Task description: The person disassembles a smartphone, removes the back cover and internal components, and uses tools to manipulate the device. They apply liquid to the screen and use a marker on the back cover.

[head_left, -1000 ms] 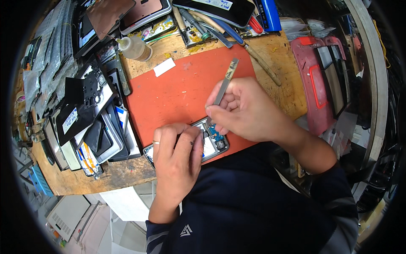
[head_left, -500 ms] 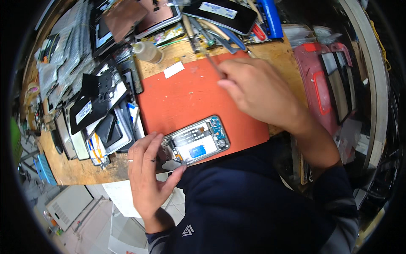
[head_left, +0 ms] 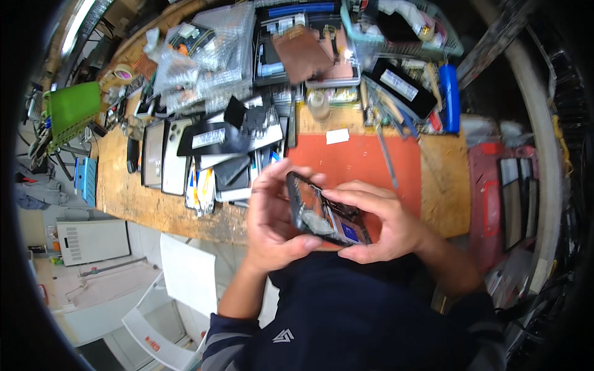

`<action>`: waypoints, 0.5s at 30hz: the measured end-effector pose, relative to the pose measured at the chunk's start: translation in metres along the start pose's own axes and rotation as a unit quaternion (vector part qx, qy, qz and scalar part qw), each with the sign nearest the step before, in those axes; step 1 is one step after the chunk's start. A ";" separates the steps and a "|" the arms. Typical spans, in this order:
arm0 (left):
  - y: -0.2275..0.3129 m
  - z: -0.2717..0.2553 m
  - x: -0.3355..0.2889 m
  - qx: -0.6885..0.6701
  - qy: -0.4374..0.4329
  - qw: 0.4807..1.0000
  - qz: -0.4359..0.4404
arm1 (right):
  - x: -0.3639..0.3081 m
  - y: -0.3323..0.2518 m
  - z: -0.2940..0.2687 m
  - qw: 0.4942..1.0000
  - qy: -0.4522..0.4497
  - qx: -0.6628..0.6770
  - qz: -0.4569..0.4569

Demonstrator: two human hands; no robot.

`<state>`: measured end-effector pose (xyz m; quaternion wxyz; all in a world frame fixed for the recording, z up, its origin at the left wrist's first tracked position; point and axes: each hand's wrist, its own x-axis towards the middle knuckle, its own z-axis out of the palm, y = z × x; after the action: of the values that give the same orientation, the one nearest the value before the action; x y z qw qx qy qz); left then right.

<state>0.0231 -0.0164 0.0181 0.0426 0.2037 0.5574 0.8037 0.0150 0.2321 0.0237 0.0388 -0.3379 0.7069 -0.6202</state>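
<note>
An opened phone (head_left: 341, 214), its inner parts and a blue patch exposed, is raised and tilted above the near edge of the orange work mat (head_left: 348, 162). My left hand (head_left: 271, 217) is closed on its left end, thumb at the lower edge and fingers at the upper. At the opposite end my right hand (head_left: 391, 224) grips the frame between thumb and fingers. A slim metal tool (head_left: 387, 157) lies on the mat beyond my right hand. Part of the phone's right end is hidden by the fingers.
Loose phone parts and covers (head_left: 213, 139) pile up left of the mat. A small clear bottle (head_left: 318, 106) and a white label (head_left: 338, 136) are at its far edge. Hand tools and a black phone (head_left: 399, 89) sit far right, near a blue cylinder (head_left: 449, 99).
The phone has been lifted off the mat and tilted, and both hands now hold it. My right hand has let go of the slim tool and come nearer. The view has shifted.
</note>
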 end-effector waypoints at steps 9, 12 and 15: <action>-0.041 0.049 0.038 0.057 0.046 0.995 0.071 | -0.016 0.002 -0.027 0.930 0.070 0.317 0.173; -0.031 0.048 0.044 0.264 0.070 0.957 0.099 | -0.023 0.013 -0.039 0.915 0.008 0.365 0.170; -0.024 0.051 0.048 0.367 0.091 0.911 0.167 | -0.028 0.017 -0.036 0.906 -0.005 0.385 0.174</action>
<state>-0.0050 0.0515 0.0247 -0.2205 0.2212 0.7727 0.5527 0.0120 0.2773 0.0061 0.2767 -0.1714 0.4603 -0.8260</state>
